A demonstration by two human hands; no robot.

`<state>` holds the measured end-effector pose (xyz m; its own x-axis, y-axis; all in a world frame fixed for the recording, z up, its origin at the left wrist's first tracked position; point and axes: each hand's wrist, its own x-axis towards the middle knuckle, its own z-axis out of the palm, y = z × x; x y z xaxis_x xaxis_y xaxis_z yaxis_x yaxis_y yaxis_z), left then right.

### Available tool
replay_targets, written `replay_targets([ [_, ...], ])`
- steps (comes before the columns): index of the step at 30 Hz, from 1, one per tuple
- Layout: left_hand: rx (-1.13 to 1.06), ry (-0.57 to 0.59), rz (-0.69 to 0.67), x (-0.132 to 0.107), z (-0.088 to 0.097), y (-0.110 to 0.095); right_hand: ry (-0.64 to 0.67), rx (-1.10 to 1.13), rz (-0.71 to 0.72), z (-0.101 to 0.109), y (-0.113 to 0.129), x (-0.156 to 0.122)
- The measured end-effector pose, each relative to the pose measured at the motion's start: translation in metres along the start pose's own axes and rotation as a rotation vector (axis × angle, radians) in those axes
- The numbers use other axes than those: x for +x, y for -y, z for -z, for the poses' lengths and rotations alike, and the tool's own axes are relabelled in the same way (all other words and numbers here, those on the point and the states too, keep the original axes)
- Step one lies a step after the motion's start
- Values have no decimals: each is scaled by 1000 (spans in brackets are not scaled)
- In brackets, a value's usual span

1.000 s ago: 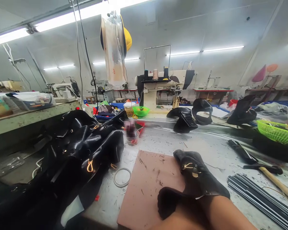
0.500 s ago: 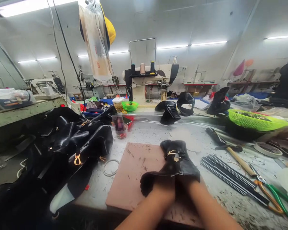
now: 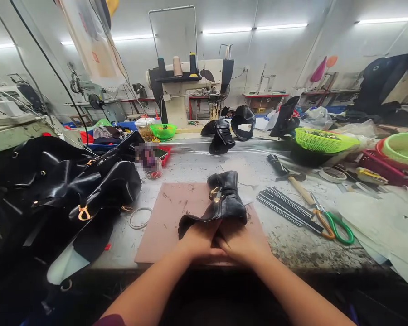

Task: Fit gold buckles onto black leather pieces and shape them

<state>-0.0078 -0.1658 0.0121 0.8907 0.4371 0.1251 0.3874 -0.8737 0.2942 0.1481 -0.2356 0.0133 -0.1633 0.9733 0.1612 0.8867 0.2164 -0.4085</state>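
Note:
A black leather boot upper (image 3: 227, 194) with straps and a gold buckle lies over the pinkish-brown work board (image 3: 166, 203). Both my hands grip it at its near, open edge, close together. My left hand (image 3: 204, 239) is at the flared left part, fingers partly tucked under the leather. Beside it, my right hand (image 3: 236, 240) is closed on the near right edge, its fingertips hidden inside the upper. Left of the board lies a pile of similar black leather boot uppers (image 3: 98, 190) with gold buckles.
Right of the board are black strips (image 3: 285, 206), a hammer (image 3: 301, 189) and green-and-orange-handled scissors (image 3: 336, 226). More boot uppers (image 3: 221, 136) stand at the back before a sewing machine (image 3: 190, 90). A tape ring (image 3: 140, 218) lies left; a green basket (image 3: 326, 140) stands back right.
My hands have come partly out of the boot upper and drawn closer together, so more of them shows. The upper has turned slightly. The view has shifted right and down.

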Motion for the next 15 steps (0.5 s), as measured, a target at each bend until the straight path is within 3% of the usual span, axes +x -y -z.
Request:
replay_targets([
  [4,95,27,-85,-29,7,11,83,-61,38,-7,9,-33],
  [9,203,-72,-189,-48,11,14,119,-66,130,-3,21,-61],
  [12,234,-176,-260,-47,15,4,-98,-80,140,1,18,-55],
  [15,204,-370,-245,-48,31,-15,-392,-162,247,12,15,-36],
])
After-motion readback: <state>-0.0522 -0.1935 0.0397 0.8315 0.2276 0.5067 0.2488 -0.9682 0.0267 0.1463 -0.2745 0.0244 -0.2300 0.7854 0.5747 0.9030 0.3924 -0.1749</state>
